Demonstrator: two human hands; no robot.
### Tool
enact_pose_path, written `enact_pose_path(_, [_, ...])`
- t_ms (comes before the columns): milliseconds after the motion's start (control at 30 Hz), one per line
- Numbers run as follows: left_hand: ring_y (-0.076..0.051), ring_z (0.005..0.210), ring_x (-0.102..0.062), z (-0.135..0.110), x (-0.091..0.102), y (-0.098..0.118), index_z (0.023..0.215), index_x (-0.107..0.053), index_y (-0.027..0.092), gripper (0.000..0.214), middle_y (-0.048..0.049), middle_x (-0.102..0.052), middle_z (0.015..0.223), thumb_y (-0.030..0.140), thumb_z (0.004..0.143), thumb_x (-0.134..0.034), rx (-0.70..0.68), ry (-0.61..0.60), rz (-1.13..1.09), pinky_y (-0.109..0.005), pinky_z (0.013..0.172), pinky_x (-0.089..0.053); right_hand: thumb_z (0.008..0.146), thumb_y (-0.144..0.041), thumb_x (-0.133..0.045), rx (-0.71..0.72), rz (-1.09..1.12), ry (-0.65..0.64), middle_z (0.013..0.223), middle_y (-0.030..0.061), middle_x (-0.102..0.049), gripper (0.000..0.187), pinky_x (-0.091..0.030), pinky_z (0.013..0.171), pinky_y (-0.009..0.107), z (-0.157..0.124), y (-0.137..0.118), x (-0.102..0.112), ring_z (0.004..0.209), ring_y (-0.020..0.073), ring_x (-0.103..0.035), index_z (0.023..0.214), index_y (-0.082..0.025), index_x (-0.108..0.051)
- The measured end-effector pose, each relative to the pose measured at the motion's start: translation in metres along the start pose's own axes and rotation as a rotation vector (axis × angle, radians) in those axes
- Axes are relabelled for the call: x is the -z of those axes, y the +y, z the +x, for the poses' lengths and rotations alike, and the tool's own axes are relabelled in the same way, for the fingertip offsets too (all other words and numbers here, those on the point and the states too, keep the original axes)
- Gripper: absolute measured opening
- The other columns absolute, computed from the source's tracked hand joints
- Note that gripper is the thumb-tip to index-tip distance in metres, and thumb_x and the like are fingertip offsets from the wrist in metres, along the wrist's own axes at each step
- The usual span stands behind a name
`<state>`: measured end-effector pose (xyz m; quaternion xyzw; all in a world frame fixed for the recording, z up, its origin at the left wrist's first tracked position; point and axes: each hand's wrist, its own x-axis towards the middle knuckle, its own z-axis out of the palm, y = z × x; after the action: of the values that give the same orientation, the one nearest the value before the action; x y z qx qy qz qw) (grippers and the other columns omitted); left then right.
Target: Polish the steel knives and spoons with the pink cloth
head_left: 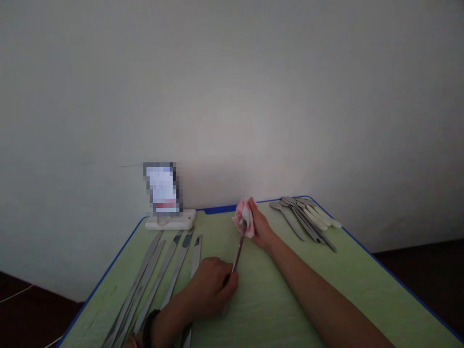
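Observation:
My left hand (213, 286) is closed round the handle of a slim metal piece of cutlery (238, 251), which slants up and away from me. Its far end goes into a pink and white cloth (239, 216), so I cannot tell its kind. Gripping that cloth around the end is my right hand (260, 224), with the fingers partly hidden behind it. Left of my left hand lie several long metal table knives (145, 270), side by side; my forearm covers parts of some. One knife (196, 253) lies closest to the hand.
On the right of the green table (275, 299) lies a heap of metal spoons (290, 203) and cutlery with white handles (319, 217). A lit phone (162, 188), blurred, stands on a white holder (172, 220) at the back left. Behind the table rises a plain wall (232, 96).

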<state>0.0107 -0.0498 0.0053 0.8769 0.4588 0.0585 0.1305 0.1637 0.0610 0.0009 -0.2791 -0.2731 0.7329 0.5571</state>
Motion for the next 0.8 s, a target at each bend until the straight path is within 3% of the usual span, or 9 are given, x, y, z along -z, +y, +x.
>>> enact_pose_path(100, [-0.016,0.06,-0.054,-0.002,0.001,-0.002,0.061,-0.053,0.018,0.039,-0.0038,-0.059,0.061,0.029,0.091,-0.032,-0.042,-0.001,-0.04,-0.028,0.062,-0.033,0.077,-0.056,-0.06,0.062,0.086,0.012,0.05,-0.0053,-0.055,0.039,-0.04,0.041,0.017,0.002,-0.003,0.0,0.04,0.0064,-0.046,0.064,-0.019,-0.055])
enact_pose_path(200, [-0.016,0.062,-0.055,-0.001,0.003,-0.003,0.063,-0.052,0.018,0.043,-0.0037,-0.059,0.062,0.03,0.094,-0.024,-0.002,0.022,-0.139,-0.027,0.063,-0.034,0.073,-0.059,-0.061,0.05,-0.106,-0.022,0.048,-0.003,-0.056,0.044,-0.038,0.039,0.018,0.001,0.001,0.001,0.04,0.0078,-0.047,0.063,-0.017,-0.056])
enact_pose_path(433, [-0.015,0.06,-0.052,0.002,0.005,-0.001,0.067,-0.047,0.02,0.043,-0.0015,-0.055,0.062,0.033,0.095,-0.018,0.087,0.047,-0.335,-0.025,0.062,-0.036,0.075,-0.058,-0.06,-0.137,-0.393,-0.324,0.055,0.0033,-0.064,0.048,-0.047,0.049,0.023,-0.006,0.007,0.004,0.045,0.0105,-0.055,0.064,-0.011,-0.061])
enact_pose_path(500, [-0.015,0.059,-0.051,0.003,0.004,-0.001,0.066,-0.046,0.02,0.042,-0.0012,-0.054,0.061,0.034,0.095,-0.019,0.107,0.045,-0.327,-0.025,0.06,-0.034,0.075,-0.056,-0.061,-0.122,-0.35,-0.284,0.055,0.0031,-0.064,0.045,-0.048,0.049,0.023,-0.005,0.006,0.003,0.045,0.0109,-0.056,0.064,-0.012,-0.061])
enact_pose_path(700, [-0.015,0.057,-0.048,0.001,0.002,0.001,0.063,-0.047,0.019,0.042,-0.0011,-0.052,0.059,0.035,0.093,-0.025,0.032,0.027,-0.168,-0.028,0.06,-0.03,0.078,-0.049,-0.061,-0.004,0.053,-0.101,0.052,-0.0028,-0.059,0.035,-0.045,0.045,0.018,-0.002,-0.004,-0.003,0.042,0.0076,-0.051,0.064,-0.017,-0.057])
enact_pose_path(800, [-0.015,0.06,-0.049,0.0,0.003,0.002,0.063,-0.048,0.019,0.041,-0.0016,-0.054,0.061,0.035,0.093,-0.025,0.04,0.014,-0.164,-0.028,0.062,-0.03,0.08,-0.043,-0.061,0.007,0.094,-0.026,0.048,-0.0034,-0.057,0.032,-0.041,0.041,0.017,-0.002,-0.008,-0.004,0.039,0.0071,-0.048,0.06,-0.018,-0.056])
